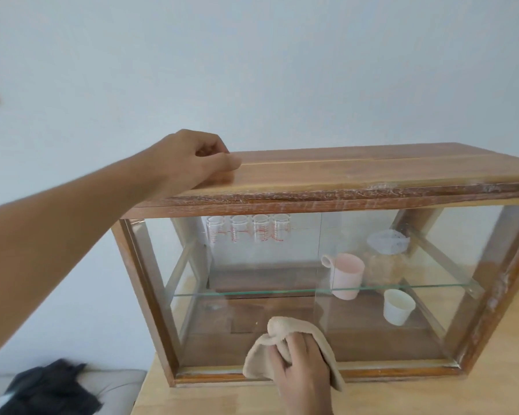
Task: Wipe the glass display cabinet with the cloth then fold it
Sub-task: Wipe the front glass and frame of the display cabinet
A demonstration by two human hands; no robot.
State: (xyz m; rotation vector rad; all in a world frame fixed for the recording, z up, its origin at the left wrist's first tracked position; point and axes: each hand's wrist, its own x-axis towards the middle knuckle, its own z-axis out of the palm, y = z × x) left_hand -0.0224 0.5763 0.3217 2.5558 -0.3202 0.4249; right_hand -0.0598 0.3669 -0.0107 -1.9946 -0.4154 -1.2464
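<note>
A dark garment (51,387) lies on a pale cushion (114,384) at the lower left, well below the left arm. The left hand (192,158) rests on the left end of the cabinet's wooden top (357,169), fingers curled loosely and holding nothing. The glass display cabinet (312,202) stands on the light wooden table (432,396). Up and left of the right-hand grip, four clear measuring cups (249,227) with red marks stand in a row on the glass shelf (252,293). The right hand (300,366) presses the beige cloth (282,333), bunched in its grip, against the lower front pane. Up and right of that grip sit a pink cup (346,274) and a white cup (397,305).
</note>
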